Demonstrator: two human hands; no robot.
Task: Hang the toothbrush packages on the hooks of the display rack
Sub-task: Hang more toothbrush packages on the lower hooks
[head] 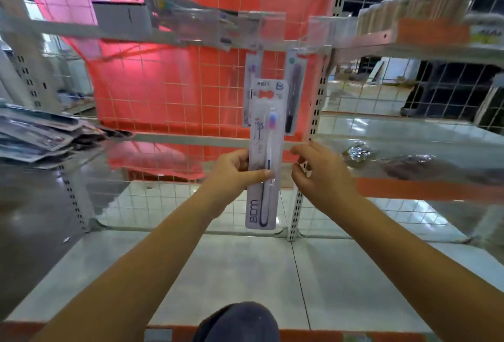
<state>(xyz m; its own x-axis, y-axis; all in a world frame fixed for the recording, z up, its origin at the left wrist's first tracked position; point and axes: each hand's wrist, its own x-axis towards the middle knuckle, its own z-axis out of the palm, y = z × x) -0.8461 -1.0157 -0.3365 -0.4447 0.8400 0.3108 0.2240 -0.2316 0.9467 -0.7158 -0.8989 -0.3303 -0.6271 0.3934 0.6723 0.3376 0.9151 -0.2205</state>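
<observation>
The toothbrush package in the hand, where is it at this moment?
In the head view, the toothbrush package stands upright at centre, pinched by the left hand, with the open right hand just beside it, in front of the wire grid.

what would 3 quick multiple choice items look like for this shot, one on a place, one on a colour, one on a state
1. Where is the stack of loose packages?
A. on the shelf at far left
B. on the floor
C. in the right hand

2. What colour is the backing behind the wire grid?
A. blue
B. red
C. green

3. How is the toothbrush package held?
A. by the left hand only
B. by the right hand only
C. lying on the floor

Answers: 1 A, it rests on the left shelf. 2 B, the sheet is red. 3 A, the left thumb crosses its front; the right hand is open beside it.
</observation>
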